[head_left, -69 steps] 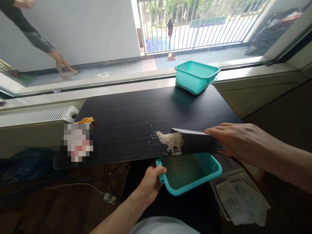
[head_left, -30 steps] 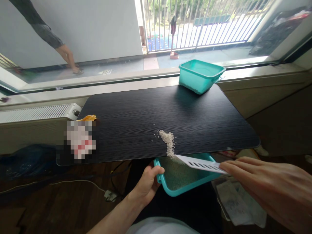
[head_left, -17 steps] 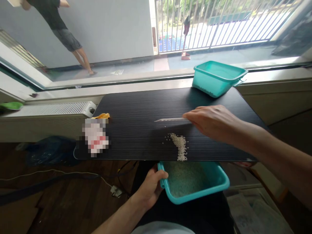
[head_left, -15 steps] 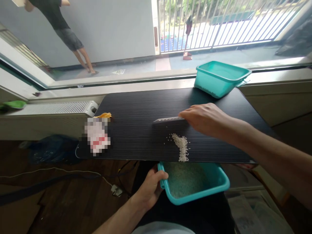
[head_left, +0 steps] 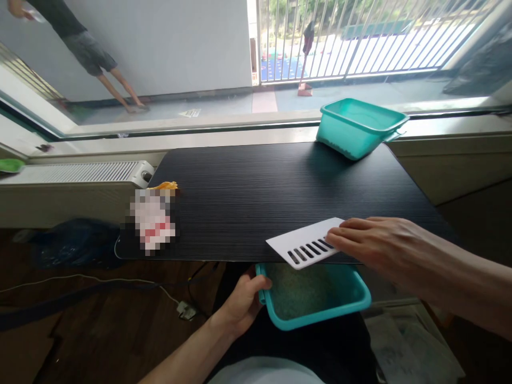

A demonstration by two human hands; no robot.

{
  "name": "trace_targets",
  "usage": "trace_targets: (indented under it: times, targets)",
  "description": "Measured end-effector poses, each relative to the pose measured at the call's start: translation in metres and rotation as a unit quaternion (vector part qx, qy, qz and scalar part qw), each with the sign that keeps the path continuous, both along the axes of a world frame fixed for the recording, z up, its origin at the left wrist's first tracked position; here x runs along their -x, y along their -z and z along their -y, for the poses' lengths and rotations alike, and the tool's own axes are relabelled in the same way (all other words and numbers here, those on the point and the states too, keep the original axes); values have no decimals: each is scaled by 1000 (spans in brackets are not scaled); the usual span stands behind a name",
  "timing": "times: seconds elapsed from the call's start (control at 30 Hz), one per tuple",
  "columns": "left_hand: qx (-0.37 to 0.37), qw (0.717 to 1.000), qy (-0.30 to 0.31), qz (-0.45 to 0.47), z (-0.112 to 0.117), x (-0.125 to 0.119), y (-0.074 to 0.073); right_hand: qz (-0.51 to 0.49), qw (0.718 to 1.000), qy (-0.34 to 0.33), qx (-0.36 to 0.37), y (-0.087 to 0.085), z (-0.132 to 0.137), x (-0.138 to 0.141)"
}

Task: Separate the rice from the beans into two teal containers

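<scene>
My right hand (head_left: 370, 240) grips a white plastic scraper (head_left: 306, 234) with a row of slots along one side. The scraper lies tilted at the near edge of the black table (head_left: 240, 197), partly over the turquoise basin (head_left: 320, 320). My left hand (head_left: 242, 298) is closed on that basin's left rim and holds it just below the table edge. Pale rice grains (head_left: 302, 293) cover the basin's bottom. No grains show on the tabletop; whatever lies under the scraper is hidden.
A second turquoise basin (head_left: 356, 130) stands at the table's far right corner. A blurred packet (head_left: 154, 218) lies on the left end. Behind are a radiator (head_left: 88, 173) and a window; outside, a person (head_left: 96, 53) stands by a wall.
My right hand has brought the scraper toward me to the table's near edge, turning it flatter. The small rice pile on the table is no longer visible. My left hand still holds the basin.
</scene>
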State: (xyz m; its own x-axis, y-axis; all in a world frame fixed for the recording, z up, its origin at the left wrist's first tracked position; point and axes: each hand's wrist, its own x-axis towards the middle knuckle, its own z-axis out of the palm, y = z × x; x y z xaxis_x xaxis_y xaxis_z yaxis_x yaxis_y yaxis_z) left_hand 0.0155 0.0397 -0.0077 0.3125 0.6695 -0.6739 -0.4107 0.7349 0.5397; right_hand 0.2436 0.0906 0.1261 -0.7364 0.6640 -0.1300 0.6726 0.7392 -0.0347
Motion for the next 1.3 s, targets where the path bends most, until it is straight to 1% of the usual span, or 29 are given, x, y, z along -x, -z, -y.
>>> trace_targets:
  times: [0.1,0.17,0.27,0.37,0.43,0.5,0.67,0.77,0.8,0.87,0.97,1.03,1.1,1.13,1.2,1.3]
  targets:
    - [5,1000,5,-6,1,-2,-1,-31,999,6,-12,-2,0,-9]
    - [1,1000,5,3,1,-3,-1,-36,999,31,-23,-3,-5,-14]
    - [-5,1000,7,18,2,-4,0,-11,996,86,-33,-2,-14,-18]
    - [-4,1000,5,15,3,-4,1,3,995,99,-18,1,-9,-14]
    - [-3,1000,5,5,3,-3,1,-13,996,83,-5,3,3,-10]
    - [-1,1000,7,-4,3,-3,1,-33,997,69,-5,3,22,-5]
    - [5,1000,20,2,3,-2,0,-39,996,51,-58,6,71,-5]
    - [6,1000,25,5,3,1,2,-39,997,25,-68,4,84,-9]
    - [4,1000,25,7,3,3,2,-41,997,22,-66,2,84,-10]
    - [-3,1000,21,12,2,6,3,-43,997,28,-53,-4,74,-6]
    - [-12,1000,13,14,2,12,3,-40,997,57,-30,-9,43,7]
    - [-11,1000,1,10,2,17,2,-39,996,70,-31,-4,24,19]
    - [-9,1000,-9,4,3,22,3,-43,996,62,-43,5,16,28]
    - [-11,1000,-12,1,4,25,4,-46,996,50,-51,9,19,31]
    - [-16,1000,-12,2,5,29,6,-58,995,20,-77,13,34,33]
    - [-19,1000,-9,9,6,33,9,-76,990,-18,-118,7,61,25]
